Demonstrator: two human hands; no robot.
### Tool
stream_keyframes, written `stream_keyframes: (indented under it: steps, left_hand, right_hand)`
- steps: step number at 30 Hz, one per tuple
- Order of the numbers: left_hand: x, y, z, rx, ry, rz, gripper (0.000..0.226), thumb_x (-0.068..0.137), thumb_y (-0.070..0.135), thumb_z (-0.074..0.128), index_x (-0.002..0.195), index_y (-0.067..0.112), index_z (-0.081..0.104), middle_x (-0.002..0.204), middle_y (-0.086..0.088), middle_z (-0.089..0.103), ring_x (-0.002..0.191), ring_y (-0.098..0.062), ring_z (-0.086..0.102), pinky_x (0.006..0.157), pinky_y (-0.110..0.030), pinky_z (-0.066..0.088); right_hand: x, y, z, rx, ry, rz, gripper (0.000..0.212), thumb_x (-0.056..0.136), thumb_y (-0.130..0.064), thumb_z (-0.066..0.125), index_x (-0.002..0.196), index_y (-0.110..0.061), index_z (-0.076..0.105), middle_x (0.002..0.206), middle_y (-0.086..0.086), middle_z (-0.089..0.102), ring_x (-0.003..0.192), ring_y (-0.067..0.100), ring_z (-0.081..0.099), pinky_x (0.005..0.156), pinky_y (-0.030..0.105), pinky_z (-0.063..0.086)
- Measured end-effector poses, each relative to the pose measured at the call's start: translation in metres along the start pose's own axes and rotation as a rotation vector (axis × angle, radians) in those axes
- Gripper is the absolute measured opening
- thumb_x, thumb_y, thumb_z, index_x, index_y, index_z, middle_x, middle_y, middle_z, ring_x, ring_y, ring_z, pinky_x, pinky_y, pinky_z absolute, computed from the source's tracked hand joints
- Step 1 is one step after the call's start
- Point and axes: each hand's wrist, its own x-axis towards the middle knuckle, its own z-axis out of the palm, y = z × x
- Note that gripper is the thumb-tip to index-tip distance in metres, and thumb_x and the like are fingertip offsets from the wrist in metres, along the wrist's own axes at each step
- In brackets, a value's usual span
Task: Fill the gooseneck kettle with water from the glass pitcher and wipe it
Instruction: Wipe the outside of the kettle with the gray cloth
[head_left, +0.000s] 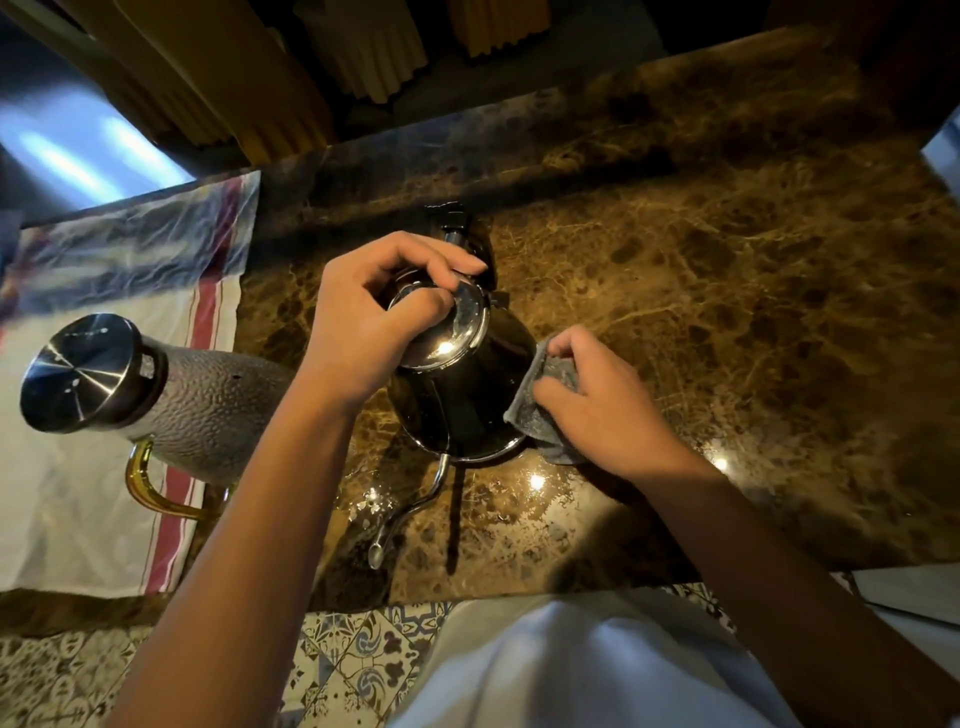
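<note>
Centrally on the glossy brown marble worktop (727, 260) stands the dark, polished gooseneck kettle (457, 400), its thin curved spout (415, 509) pointing toward the person. Left hand (363, 322) curls over the shiny round lid (447, 332), fingers gripping it. Right hand (602, 400) presses a grey fuzzy cloth (540, 410) against the kettle's side. Dimpled glass pitcher (208, 405), steel-capped with an amber handle, sits left on a striped towel (78, 519).

The glossy dark metal gooseneck kettle (457, 395) has a mirror-bright steel lid (457, 332). A nubby grey cloth (540, 405) presses its side. The brown marble-look surface (727, 291) shines, polished. The hammered textured glass pitcher (208, 405) carries a brushed steel cap (78, 371).
</note>
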Motion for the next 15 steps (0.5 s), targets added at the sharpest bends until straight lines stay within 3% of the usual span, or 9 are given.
stream_keyframes:
  steps: [5,9,11,15]
  left_hand:
    - [0.0,0.001,0.0,0.012,0.009,0.005,0.008,0.085,0.014,0.061,0.09,0.019,0.066,0.11,-0.006,0.075,0.114,-0.027,0.071,0.099,-0.037,0.055]
    - [-0.001,0.003,0.002,0.02,0.039,-0.011,0.009,0.083,0.014,0.061,0.088,0.018,0.067,0.109,-0.007,0.076,0.114,-0.027,0.071,0.1,-0.04,0.056]
    - [-0.004,0.003,0.006,0.025,0.095,-0.019,0.008,0.082,0.013,0.061,0.086,0.017,0.067,0.107,-0.009,0.077,0.112,-0.026,0.073,0.101,-0.047,0.056]
    - [-0.011,0.005,0.014,0.062,0.249,-0.036,0.012,0.083,0.01,0.061,0.084,0.021,0.066,0.104,-0.009,0.079,0.108,-0.023,0.074,0.101,-0.052,0.056]
  right_hand:
    - [0.013,-0.019,-0.014,0.068,0.051,-0.167,0.015,0.1,-0.016,0.061,0.114,-0.018,0.065,0.114,-0.008,0.058,0.099,0.008,0.059,0.083,0.02,0.046]
    - [0.045,-0.005,-0.02,-0.029,-0.017,-0.075,0.009,0.097,-0.015,0.063,0.105,-0.018,0.069,0.105,-0.002,0.07,0.095,0.025,0.069,0.086,0.046,0.057]
    - [0.051,0.005,-0.023,-0.078,-0.059,-0.053,0.006,0.095,-0.015,0.066,0.1,-0.018,0.069,0.096,-0.004,0.069,0.086,0.019,0.067,0.078,0.04,0.056]
    - [0.032,0.012,-0.019,-0.018,-0.058,-0.077,0.009,0.09,-0.009,0.068,0.089,-0.013,0.06,0.069,-0.005,0.054,0.056,0.005,0.044,0.055,0.022,0.035]
